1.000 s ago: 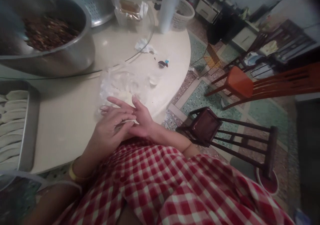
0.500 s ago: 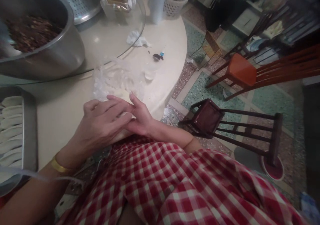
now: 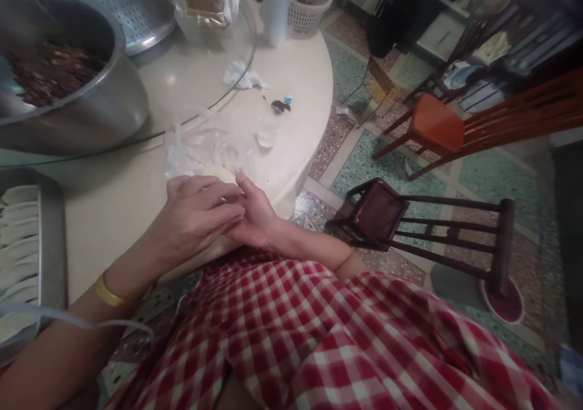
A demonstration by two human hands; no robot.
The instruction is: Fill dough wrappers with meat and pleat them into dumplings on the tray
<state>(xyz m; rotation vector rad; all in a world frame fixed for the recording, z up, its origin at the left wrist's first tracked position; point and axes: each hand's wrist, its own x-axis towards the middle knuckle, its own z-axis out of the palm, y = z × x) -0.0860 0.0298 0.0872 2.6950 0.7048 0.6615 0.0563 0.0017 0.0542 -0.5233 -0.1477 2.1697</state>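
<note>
My left hand [image 3: 200, 212], with a gold bangle at the wrist, lies over the palm of my right hand [image 3: 255, 215] at the table's near edge. Its fingers are bent and held close together. My right hand is cupped, palm up, its thumb raised; its other fingers are mostly covered. A pale sliver shows between the hands, but what they hold is hidden. Just beyond them lies a crumpled clear plastic bag [image 3: 204, 146] with something pale in it. Folded dumplings [image 3: 19, 235] lie in rows in a metal tray [image 3: 52, 240] at the left.
A large metal pot [image 3: 113, 103] of dark chopped filling [image 3: 54, 73] stands at the upper left, beside a perforated metal container [image 3: 122, 6]. Crumpled tissue [image 3: 243, 75] and dark scraps [image 3: 280, 106] lie on the table [image 3: 310, 94]. A white basket [image 3: 310, 9] is at the back. Wooden chairs [image 3: 378, 215] stand right.
My left hand has shifted slightly right, its fingers closing further over my right palm. The right hand's fingertips, seen before, are now covered. The view has tilted a little.
</note>
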